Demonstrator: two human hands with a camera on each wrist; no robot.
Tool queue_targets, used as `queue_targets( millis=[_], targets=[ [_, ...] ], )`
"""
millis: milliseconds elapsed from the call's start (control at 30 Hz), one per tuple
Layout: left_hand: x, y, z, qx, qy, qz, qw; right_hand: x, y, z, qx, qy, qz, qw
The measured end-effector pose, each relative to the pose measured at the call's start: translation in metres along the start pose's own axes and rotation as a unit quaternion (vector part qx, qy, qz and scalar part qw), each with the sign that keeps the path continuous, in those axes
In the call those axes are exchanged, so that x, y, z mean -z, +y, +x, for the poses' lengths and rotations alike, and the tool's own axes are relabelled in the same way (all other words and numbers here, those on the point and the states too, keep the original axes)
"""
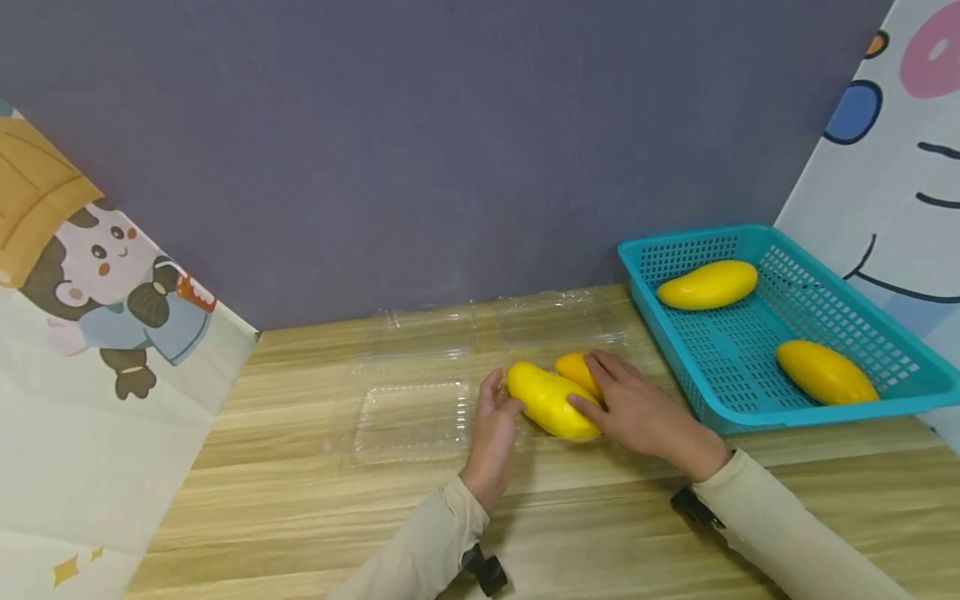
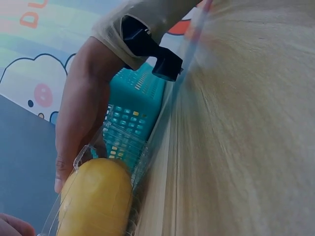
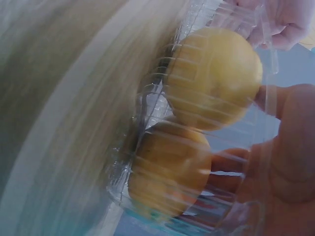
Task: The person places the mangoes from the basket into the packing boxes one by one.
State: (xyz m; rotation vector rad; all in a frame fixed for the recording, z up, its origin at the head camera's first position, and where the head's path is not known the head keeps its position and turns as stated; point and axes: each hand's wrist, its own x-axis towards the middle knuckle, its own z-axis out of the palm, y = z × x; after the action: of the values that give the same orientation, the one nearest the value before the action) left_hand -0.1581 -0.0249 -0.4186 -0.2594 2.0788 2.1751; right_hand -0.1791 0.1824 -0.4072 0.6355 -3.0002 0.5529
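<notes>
A clear plastic clamshell box, its lid folded back, holds two yellow mangoes side by side. The front mango is the brighter; the back mango is partly covered by my right hand. That hand reaches over the box from the right, thumb resting on the front mango and fingers on the back mango. My left hand holds the left edge of the box, its thumb close to the front mango's tip. In the left wrist view, one mango shows through the clear wall.
Another clear clamshell box stands on the wooden table to the left, lid folded back. A turquoise mesh basket at the right holds two mangoes, one at the back and one in front. A grey wall rises behind.
</notes>
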Motion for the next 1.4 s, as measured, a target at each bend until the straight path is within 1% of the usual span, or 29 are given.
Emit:
queue_targets(
  millis=[133, 300, 533, 700, 867, 967, 1033, 1167, 1300, 1400],
  targets=[
    [-0.001, 0.001, -0.001, -0.001, -0.001, 0.001, 1.0, 0.0, 0.001, 0.0, 0.005, -0.006, 0.0, 1.0],
    [-0.001, 0.002, 0.0, 0.001, 0.005, 0.001, 1.0, 0.0, 0.001, 0.001, 0.006, -0.014, 0.003, 0.9999],
    [0.003, 0.005, 0.003, -0.005, 0.009, 0.006, 0.9999, 0.002, 0.002, 0.002, 0.002, -0.022, 0.012, 0.9997],
    [0.007, 0.014, 0.003, -0.008, 0.011, 0.0, 0.9999, 0.007, 0.003, 0.003, 0.006, -0.034, 0.016, 0.9993],
    [0.009, 0.026, 0.0, 0.0, 0.007, 0.007, 0.9999, 0.02, 0.003, 0.005, 0.003, -0.031, 0.022, 0.9993],
    [0.011, 0.031, 0.0, 0.005, -0.003, 0.016, 0.9998, 0.03, 0.001, 0.009, -0.006, -0.024, 0.042, 0.9988],
    [0.013, 0.035, 0.002, 0.007, -0.014, 0.019, 0.9997, 0.035, -0.001, 0.013, -0.016, -0.022, 0.067, 0.9974],
    [0.017, 0.043, 0.008, 0.025, -0.024, -0.003, 0.9994, 0.041, -0.005, 0.026, -0.037, -0.018, 0.122, 0.9917],
    [0.018, 0.055, 0.018, 0.04, -0.024, -0.044, 0.998, 0.039, -0.003, 0.039, -0.069, -0.013, 0.179, 0.9813],
    [0.018, 0.062, 0.026, 0.041, -0.028, -0.065, 0.9967, 0.037, 0.003, 0.045, -0.105, -0.011, 0.226, 0.9684]
  ],
)
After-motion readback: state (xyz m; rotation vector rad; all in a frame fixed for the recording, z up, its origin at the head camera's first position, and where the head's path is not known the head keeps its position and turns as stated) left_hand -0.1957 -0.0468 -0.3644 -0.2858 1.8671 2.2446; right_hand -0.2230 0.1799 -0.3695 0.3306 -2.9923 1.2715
